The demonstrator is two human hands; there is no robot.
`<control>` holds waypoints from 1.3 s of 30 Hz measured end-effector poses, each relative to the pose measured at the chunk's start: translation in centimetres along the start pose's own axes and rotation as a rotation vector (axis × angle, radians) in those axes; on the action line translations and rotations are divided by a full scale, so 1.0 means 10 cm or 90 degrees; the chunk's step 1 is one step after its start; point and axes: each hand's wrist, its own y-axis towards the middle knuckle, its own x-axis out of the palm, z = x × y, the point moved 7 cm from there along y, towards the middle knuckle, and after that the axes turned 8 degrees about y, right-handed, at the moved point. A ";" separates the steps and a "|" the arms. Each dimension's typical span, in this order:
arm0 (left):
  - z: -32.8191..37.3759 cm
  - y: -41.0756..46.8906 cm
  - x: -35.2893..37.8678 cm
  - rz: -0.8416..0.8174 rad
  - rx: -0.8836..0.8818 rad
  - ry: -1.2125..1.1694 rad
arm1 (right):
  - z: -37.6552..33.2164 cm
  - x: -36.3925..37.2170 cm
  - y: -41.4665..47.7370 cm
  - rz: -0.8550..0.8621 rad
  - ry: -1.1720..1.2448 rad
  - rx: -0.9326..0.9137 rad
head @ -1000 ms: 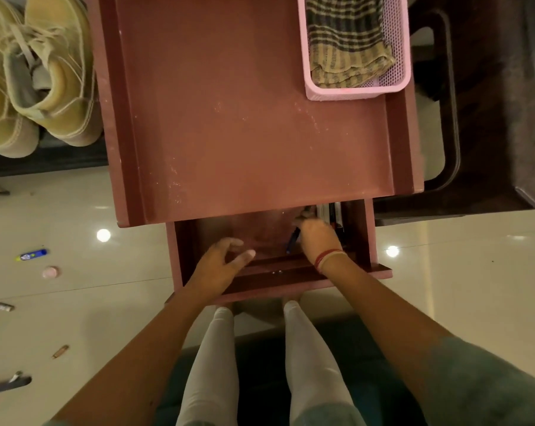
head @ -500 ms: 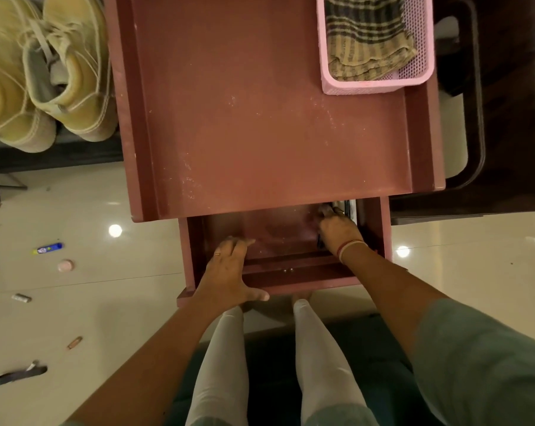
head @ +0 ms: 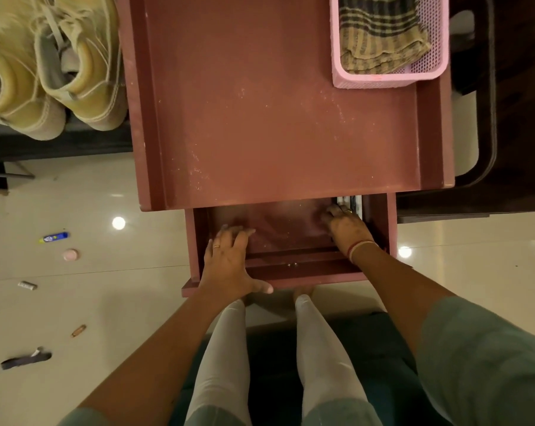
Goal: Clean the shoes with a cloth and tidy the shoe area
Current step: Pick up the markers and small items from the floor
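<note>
Currently: left hand (head: 229, 262) lies flat over the front edge of the open drawer (head: 306, 273), fingers straight and thumb splayed, where a second ago it hovered half-curled. Right hand (head: 346, 230) is now deeper in the drawer's back right corner, fingertips bent onto white and dark items (head: 348, 202) there; grip cannot be told. Shoes (head: 48, 69), a pale yellow pair, stand touching on the dark rack (head: 60, 144) left of the red-brown table (head: 275, 118), and the checked cloth (head: 380, 32) lies folded in the pink basket (head: 383, 79) at the table's far right corner, both unchanged.

A home: glossy floor tiles (head: 85, 290), wooden side table (head: 284, 103) (drawer open), shoes (head: 54, 63) alongside.
</note>
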 end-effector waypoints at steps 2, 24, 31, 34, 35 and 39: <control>0.01 -0.08 -0.05 0.009 -0.010 -0.005 | -0.07 -0.19 -0.17 0.052 0.083 0.026; -0.63 -2.56 -1.70 0.154 -0.269 -0.493 | -1.93 -3.01 -1.91 0.007 0.243 -0.105; -1.74 -2.89 -1.37 0.141 -0.386 -0.713 | -3.08 -2.72 -1.43 -0.102 0.168 -0.097; -2.38 -3.08 -1.32 0.150 -0.414 -0.781 | -3.92 -2.49 -1.20 -0.172 0.119 -0.129; -2.61 -3.17 -1.31 0.153 -0.431 -0.804 | -4.25 -2.44 -1.12 -0.190 0.105 -0.140; -3.51 -3.66 -1.28 0.190 -0.518 -0.932 | -5.53 -2.30 -0.83 -0.232 0.037 -0.200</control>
